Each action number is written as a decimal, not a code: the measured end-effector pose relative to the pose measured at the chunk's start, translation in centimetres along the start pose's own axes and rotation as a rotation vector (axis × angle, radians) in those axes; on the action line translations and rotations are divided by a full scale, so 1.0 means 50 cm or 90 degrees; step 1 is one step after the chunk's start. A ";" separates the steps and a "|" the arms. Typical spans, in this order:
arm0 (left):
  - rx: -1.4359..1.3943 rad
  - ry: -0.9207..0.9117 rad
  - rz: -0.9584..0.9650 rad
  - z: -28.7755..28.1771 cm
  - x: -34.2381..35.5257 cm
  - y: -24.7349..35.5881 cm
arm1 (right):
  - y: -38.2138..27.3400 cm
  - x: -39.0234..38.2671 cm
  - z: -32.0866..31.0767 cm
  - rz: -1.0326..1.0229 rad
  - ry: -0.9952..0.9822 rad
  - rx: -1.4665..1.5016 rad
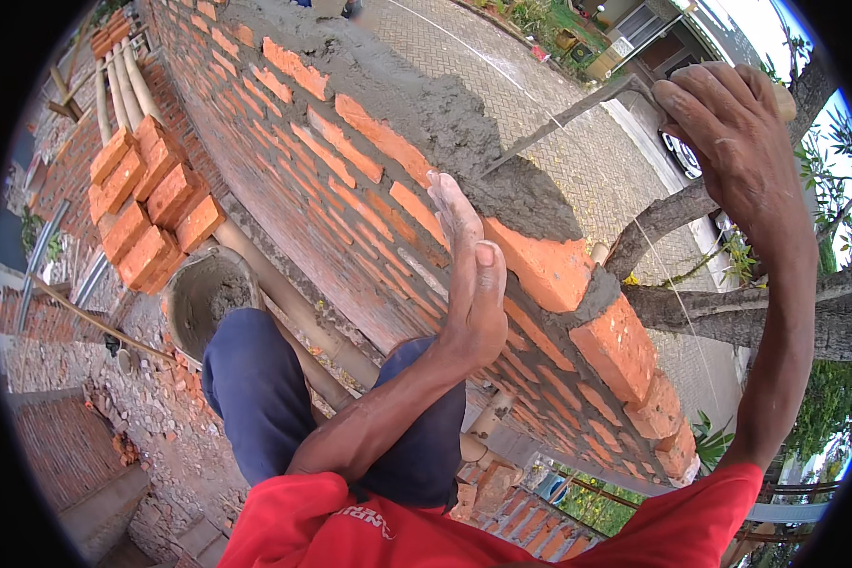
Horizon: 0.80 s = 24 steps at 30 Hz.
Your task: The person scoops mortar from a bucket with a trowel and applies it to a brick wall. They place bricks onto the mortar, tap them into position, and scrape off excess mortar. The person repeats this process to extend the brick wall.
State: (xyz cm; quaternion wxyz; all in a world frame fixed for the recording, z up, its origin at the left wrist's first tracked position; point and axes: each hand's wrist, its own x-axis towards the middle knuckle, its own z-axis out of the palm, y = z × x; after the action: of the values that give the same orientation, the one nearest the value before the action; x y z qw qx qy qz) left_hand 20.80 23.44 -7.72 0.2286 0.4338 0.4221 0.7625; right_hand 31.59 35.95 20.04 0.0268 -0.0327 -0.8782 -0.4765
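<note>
My right hand [729, 142] is wrapped round the wooden handle [782, 102] of a trowel, whose thin metal blade [549, 128] reaches down-left into the grey wet mortar [530, 194] on top of the brick wall [360, 222]. My left hand [469, 293] is open, fingers stretched out and close together, along the wall's near face just below the mortar, by an orange brick [540, 260]; whether it presses on it I cannot tell. More bricks [611, 346] with mortar joints continue along the wall to the lower right.
Stacked bricks [142, 199] lie on bamboo poles [123, 85] at the left, above a bucket of grey mortar [199, 289] beside my knees. Rubble [151, 426] covers the ground below. Beyond the wall are a paved road [464, 57], tree trunks [691, 312] and a thin string [672, 265].
</note>
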 end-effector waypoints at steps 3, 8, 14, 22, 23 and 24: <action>0.005 0.021 0.019 -0.007 0.009 0.002 | 0.051 -0.033 -0.036 0.085 -0.046 0.053; 0.019 0.037 0.003 0.004 0.034 0.017 | 0.021 -0.038 0.001 0.265 -0.132 0.435; 0.058 0.081 -0.002 0.034 0.051 0.029 | -0.039 -0.013 0.003 0.188 -0.353 0.611; 0.130 0.095 0.020 0.073 0.044 0.037 | -0.046 -0.135 -0.086 0.233 -0.433 0.656; 0.142 0.090 0.027 0.078 0.043 0.037 | -0.047 -0.150 -0.092 0.214 -0.421 0.662; 0.157 0.090 0.034 0.082 0.041 0.037 | -0.047 -0.164 -0.099 0.209 -0.406 0.643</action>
State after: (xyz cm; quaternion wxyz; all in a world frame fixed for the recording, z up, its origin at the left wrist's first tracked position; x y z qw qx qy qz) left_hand 23.27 25.74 -4.09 0.1227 0.4152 0.5160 0.7391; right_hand 39.63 30.27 20.15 -0.1518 -0.2914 -0.9436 0.0416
